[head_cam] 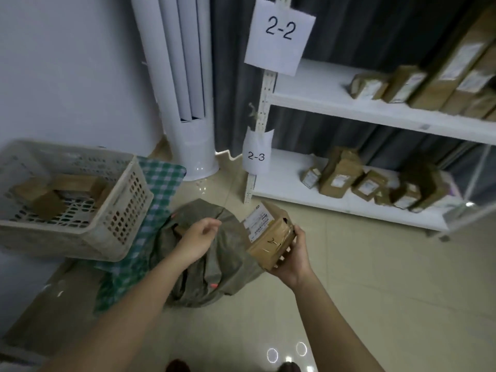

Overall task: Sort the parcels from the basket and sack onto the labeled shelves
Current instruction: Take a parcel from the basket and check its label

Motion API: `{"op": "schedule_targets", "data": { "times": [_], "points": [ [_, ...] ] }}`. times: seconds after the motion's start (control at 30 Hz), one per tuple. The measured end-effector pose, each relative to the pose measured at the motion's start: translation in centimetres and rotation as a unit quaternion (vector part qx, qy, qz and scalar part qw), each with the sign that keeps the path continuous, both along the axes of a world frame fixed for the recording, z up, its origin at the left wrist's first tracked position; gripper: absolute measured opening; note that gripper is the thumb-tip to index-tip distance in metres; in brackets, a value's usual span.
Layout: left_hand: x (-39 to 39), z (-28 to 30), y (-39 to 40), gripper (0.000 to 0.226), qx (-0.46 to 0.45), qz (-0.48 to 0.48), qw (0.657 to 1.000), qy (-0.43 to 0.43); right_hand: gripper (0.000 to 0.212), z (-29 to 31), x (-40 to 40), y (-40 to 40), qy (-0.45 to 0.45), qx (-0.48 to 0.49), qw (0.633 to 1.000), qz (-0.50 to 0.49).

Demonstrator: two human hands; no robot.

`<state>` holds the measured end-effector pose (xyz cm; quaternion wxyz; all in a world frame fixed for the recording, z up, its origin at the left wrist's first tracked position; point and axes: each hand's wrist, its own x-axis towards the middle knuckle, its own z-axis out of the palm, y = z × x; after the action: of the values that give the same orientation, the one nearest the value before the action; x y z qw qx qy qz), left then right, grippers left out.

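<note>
While we stand over the floor:
Right hand [292,253]: our grip's wrapped round a brown taped cardboard parcel [269,234].
Left hand [197,238]: grip loose, above the olive-green fabric sack [214,264].
White perforated plastic basket [118,210]: left, boxes inside.

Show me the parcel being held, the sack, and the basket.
parcel [268,237], head view, taped brown top face.
sack [225,267], head view, crumpled grey-green side.
basket [126,210], head view, perforated right wall.

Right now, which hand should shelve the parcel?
Right. The right hand already grips the parcel and is on the side nearer the shelves. The left hand hovers open over the sack, holding nothing.
</note>
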<state>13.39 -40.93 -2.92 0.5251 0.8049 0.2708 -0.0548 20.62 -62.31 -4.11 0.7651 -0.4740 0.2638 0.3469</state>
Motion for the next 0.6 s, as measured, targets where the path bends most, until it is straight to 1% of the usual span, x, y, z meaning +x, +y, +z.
{"op": "schedule_targets", "data": {
  "times": [0.1, 0.13, 0.17, 0.2, 0.23, 0.27, 0.3, 0.33, 0.37, 0.43, 0.47, 0.53, 0.57, 0.6],
  "points": [
    [4.9, 0.7, -7.5, 0.022, 0.003, -0.03, 0.999, -0.019, 0.054, 1.7, 2.8, -7.1, -0.019, -0.009, 1.0, -0.022],
    [6.5, 1.1, -10.5, 0.027, -0.006, -0.052, 0.998, -0.025, 0.054, 2.2, 3.8, -9.6, -0.033, -0.021, 0.999, -0.023],
    [8.1, 1.5, -13.6, 0.038, -0.022, -0.083, 0.996, -0.033, 0.055, 3.0, 4.8, -12.0, -0.051, -0.034, 0.998, -0.019],
    [9.7, 2.1, -16.6, 0.056, -0.037, -0.127, 0.99, -0.042, 0.057, 3.6, 6.0, -14.5, -0.073, -0.049, 0.996, -0.011],
    [11.3, 2.9, -19.4, 0.078, -0.03, -0.183, 0.981, -0.048, 0.06, 4.4, 7.2, -16.7, -0.095, -0.063, 0.993, -0.001],
    [12.8, 3.6, -22.1, 0.099, 0.008, -0.249, 0.967, -0.051, 0.064, 5.2, 8.5, -19.1, -0.118, -0.076, 0.99, 0.01],
    [14.1, 4.6, -24.5, 0.116, 0.071, -0.313, 0.945, -0.059, 0.066, 6.1, 9.7, -21.3, -0.135, -0.084, 0.987, 0.02],
    [15.4, 5.5, -26.4, 0.129, 0.147, -0.368, 0.915, -0.076, 0.067, 7.2, 10.8, -23.3, -0.147, -0.094, 0.984, 0.03],
    [16.5, 6.6, -28.1, 0.136, 0.22, -0.408, 0.88, -0.106, 0.066, 8.2, 12.0, -25.1, -0.157, -0.107, 0.981, 0.042],
    [19.3, 8.1, -30.6, 0.144, 0.333, -0.439, 0.815, -0.179, 0.064, 9.9, 14.5, -28.3, -0.164, -0.137, 0.975, 0.066],
    [20.9, 8.8, -31.4, 0.144, 0.37, -0.445, 0.787, -0.212, 0.064, 10.7, 15.7, -29.5, -0.167, -0.151, 0.971, 0.076],
    [23.8, 9.8, -33.1, 0.143, 0.418, -0.461, 0.742, -0.248, 0.063, 11.9, 18.2, -31.4, -0.18, -0.161, 0.966, 0.088],
    [25.1, 10.2, -34.0, 0.141, 0.43, -0.465, 0.728, -0.262, 0.064, 12.2, 19.5, -32.2, -0.184, -0.162, 0.965, 0.089],
    [26.3, 10.6, -34.8, 0.139, 0.43, -0.465, 0.721, -0.281, 0.065, 12.6, 20.6, -32.9, -0.187, -0.162, 0.965, 0.089]
  ]
}}
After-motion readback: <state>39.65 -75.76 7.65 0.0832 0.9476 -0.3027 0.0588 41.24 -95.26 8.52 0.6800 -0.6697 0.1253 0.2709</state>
